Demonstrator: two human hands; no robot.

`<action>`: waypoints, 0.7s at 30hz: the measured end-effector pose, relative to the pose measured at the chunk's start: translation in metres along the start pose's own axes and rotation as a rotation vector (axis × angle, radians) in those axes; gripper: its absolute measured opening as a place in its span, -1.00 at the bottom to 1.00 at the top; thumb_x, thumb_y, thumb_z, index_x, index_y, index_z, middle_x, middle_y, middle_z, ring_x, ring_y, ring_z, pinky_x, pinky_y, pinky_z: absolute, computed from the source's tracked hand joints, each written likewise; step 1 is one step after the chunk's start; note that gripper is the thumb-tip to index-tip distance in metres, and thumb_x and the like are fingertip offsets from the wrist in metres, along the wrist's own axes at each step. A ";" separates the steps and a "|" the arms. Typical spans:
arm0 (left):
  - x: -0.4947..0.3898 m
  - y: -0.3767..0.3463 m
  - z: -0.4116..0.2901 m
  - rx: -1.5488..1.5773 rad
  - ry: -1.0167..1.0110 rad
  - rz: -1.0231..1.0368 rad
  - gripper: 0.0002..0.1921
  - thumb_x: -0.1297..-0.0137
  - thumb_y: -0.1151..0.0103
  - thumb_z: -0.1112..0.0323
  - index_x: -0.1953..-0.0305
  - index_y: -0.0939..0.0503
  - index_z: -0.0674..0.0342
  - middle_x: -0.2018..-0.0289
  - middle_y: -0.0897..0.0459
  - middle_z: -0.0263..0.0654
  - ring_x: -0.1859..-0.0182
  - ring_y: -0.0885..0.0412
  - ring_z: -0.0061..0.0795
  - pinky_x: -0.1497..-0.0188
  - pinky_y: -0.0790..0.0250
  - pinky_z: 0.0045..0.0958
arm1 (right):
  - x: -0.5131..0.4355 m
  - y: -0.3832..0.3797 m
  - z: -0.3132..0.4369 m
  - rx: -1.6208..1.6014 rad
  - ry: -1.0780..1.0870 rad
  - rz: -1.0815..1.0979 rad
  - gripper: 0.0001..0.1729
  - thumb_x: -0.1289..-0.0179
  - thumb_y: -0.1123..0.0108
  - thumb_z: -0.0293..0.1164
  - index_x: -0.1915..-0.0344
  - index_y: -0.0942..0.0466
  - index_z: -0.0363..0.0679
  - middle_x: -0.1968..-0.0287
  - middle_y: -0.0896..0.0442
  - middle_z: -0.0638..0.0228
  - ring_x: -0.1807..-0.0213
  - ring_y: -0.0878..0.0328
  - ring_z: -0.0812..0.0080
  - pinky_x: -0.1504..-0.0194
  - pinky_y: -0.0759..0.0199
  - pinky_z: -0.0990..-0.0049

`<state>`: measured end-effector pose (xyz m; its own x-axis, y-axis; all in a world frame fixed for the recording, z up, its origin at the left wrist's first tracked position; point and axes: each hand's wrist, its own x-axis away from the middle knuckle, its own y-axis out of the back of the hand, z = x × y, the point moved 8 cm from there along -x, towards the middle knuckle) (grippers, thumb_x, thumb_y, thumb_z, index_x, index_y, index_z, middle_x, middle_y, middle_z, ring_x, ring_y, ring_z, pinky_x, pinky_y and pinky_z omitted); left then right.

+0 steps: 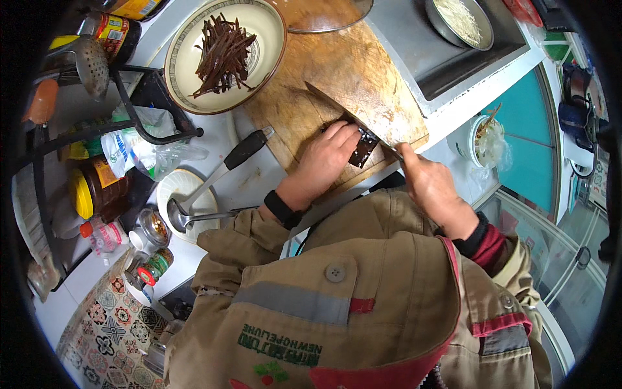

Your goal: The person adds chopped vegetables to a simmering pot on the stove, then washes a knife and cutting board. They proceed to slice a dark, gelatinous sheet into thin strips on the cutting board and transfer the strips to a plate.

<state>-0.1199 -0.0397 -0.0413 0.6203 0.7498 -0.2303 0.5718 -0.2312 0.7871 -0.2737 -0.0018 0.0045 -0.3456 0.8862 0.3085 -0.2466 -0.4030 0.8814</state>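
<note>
On a worn wooden cutting board (320, 63), my left hand (326, 151) presses down on a dark, glossy slab of food (363, 150) with its fingertips drawn together. My right hand (428, 180) grips the handle of a kitchen knife (340, 108). The blade slants across the board, right beside the left fingertips and along the slab's far side. Part of the slab is hidden under the left hand. Beyond that hand, a cream plate (181, 63) with a brown rim carries a heap of dark brown strips (224, 54).
A steel bowl of white shreds (459, 22) stands in the sink (408, 53). Left of the board, ladles (177, 214) rest on a small dish (167, 187), near several jars and a black rack (136, 129). A white bin (469, 141) stands at right.
</note>
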 end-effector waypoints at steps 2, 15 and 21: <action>-0.001 0.002 -0.001 0.004 -0.010 -0.018 -0.68 -0.19 -0.21 0.46 0.00 -0.56 0.30 -0.04 -0.56 -0.17 -0.15 -0.49 -0.16 -0.15 -0.44 -0.28 | -0.009 -0.003 -0.004 -0.035 -0.033 -0.010 -0.46 -0.14 -0.06 -0.59 -0.17 -0.27 -0.20 0.46 -0.60 0.05 0.42 -0.58 -0.10 0.41 -0.46 0.07; 0.001 0.004 0.001 0.040 -0.002 -0.031 -0.71 -0.22 -0.20 0.45 0.02 -0.57 0.33 -0.02 -0.57 -0.16 -0.15 -0.49 -0.16 -0.16 -0.43 -0.29 | 0.017 0.011 0.000 -0.015 -0.019 0.037 -0.41 -0.11 -0.09 -0.60 -0.20 -0.27 -0.19 0.43 -0.62 0.08 0.38 -0.61 -0.05 0.40 -0.48 0.11; 0.003 0.008 -0.008 -0.010 -0.021 -0.024 -0.70 -0.20 -0.14 0.49 0.02 -0.56 0.36 -0.05 -0.56 -0.13 -0.18 -0.47 -0.12 -0.19 -0.41 -0.26 | -0.015 -0.003 -0.005 -0.041 -0.068 -0.001 -0.37 -0.10 -0.11 -0.58 -0.22 -0.23 -0.19 0.42 -0.62 0.08 0.39 -0.60 -0.07 0.40 -0.48 0.09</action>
<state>-0.1176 -0.0346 -0.0312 0.6179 0.7417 -0.2610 0.5814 -0.2076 0.7867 -0.2726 -0.0147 -0.0049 -0.2830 0.8997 0.3323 -0.2844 -0.4096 0.8668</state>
